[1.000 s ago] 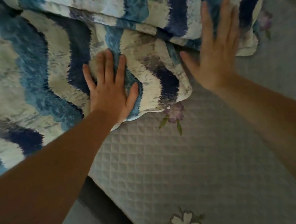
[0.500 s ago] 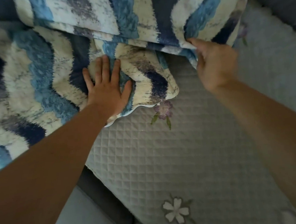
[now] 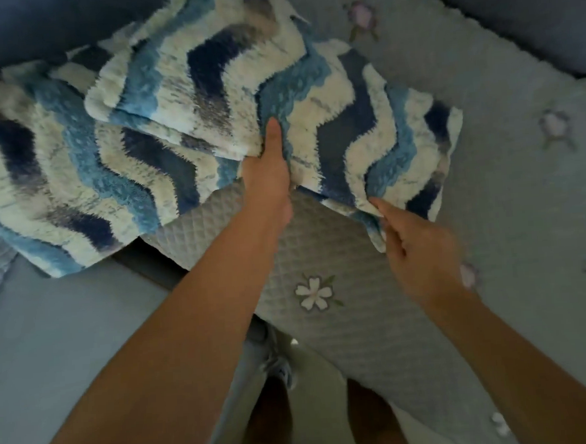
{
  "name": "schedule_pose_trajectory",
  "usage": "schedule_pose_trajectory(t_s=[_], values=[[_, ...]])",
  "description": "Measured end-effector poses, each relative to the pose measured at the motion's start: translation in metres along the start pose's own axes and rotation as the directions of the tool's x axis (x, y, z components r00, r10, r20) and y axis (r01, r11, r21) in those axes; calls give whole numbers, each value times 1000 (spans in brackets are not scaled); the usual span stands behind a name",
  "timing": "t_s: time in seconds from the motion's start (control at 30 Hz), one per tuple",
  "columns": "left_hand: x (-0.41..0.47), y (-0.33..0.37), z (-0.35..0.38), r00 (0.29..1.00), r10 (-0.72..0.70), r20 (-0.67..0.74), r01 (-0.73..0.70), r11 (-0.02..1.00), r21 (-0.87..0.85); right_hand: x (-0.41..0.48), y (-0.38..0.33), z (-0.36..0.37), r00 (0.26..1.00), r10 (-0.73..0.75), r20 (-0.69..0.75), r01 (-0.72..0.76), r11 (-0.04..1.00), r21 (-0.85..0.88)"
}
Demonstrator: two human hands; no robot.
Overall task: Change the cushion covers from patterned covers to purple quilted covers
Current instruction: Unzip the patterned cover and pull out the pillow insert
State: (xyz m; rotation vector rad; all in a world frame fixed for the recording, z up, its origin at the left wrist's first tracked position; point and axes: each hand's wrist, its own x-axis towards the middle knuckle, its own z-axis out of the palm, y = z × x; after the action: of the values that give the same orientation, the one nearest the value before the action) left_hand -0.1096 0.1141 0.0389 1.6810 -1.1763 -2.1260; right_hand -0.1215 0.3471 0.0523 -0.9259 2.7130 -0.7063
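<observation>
Two fluffy cushions with blue, navy and white wavy stripes lie on a quilted seat. The upper cushion (image 3: 305,107) overlaps the left one (image 3: 62,174). My left hand (image 3: 269,170) grips the upper cushion's lower edge, thumb on top and fingers hidden under the fabric. My right hand (image 3: 413,245) pinches that cushion's near right corner between thumb and fingers.
A grey quilted cover (image 3: 338,253) with embroidered flowers spreads over the sofa seat and hangs down its front. The dark sofa back (image 3: 529,11) runs along the top right. Pale floor (image 3: 51,339) lies at the left, and my legs show below.
My left hand left the lower cushion and took hold of the upper one's edge. My right hand moved from its edge to the corner. The upper cushion has come toward me and to the right.
</observation>
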Motion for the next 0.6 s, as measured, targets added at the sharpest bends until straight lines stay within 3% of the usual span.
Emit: schedule_pose_trajectory(t_s=[0.07, 0.23, 0.33, 0.4, 0.5, 0.6], values=[[-17, -24, 2, 993, 51, -105, -39, 992, 122, -23, 4, -1, 1000, -4, -18, 3, 999, -50], [-23, -50, -48, 973, 210, -92, -135, 850, 509, -36, 12, 4, 994, -85, 72, 87, 996, -18], [-11, -40, -77, 971, 234, -55, -162, 805, 571, -2, 22, 8, 999, 36, -25, -36, 999, 14], [-8, -37, -90, 976, 198, -93, -98, 775, 624, 32, 34, 13, 984, 174, -26, -173, 984, 40], [-1, -45, -106, 961, 129, -244, 35, 821, 570, 66, 56, 30, 920, 356, 166, -369, 927, 61], [-7, -56, -105, 936, 214, -279, -11, 810, 586, 65, 70, 48, 822, 391, 414, -471, 876, 108]])
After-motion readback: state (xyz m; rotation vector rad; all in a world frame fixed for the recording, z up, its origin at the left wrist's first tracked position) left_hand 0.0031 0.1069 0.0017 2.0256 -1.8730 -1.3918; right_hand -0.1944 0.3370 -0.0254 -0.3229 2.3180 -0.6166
